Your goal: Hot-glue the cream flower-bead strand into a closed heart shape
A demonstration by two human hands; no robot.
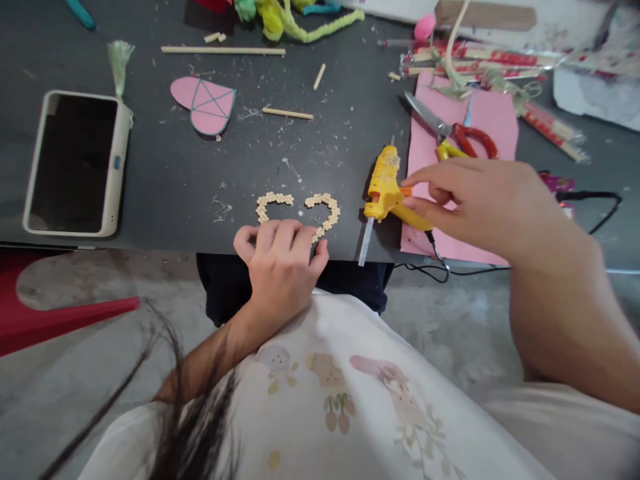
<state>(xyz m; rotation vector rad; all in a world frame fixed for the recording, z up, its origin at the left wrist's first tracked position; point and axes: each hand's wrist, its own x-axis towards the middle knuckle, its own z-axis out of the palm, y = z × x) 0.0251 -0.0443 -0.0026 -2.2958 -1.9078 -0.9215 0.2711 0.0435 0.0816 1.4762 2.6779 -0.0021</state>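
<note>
A heart-shaped outline (330, 212) made of small pale beige pieces lies near the table's front edge, with a gap at its top middle. My left hand (283, 257) curls over its lower part, and the fingertips are partly hidden. To the right, a yellow glue gun (384, 177) lies on its side, a clear glue stick (366, 241) jutting from its back end over the table edge. The thumb and forefinger of my right hand (465, 200) close around its orange trigger. Beneath the handle and that hand is a pink sheet (423, 143).
Red-handled scissors (447, 130) rest on the pink sheet. Wrapped chopsticks (500, 57) lie behind. A pink heart cutout (213, 107), a long wooden stick (223, 51), a shorter stick (287, 114) and a phone (75, 163) occupy the left and middle. A black cord (435, 257) hangs near the edge.
</note>
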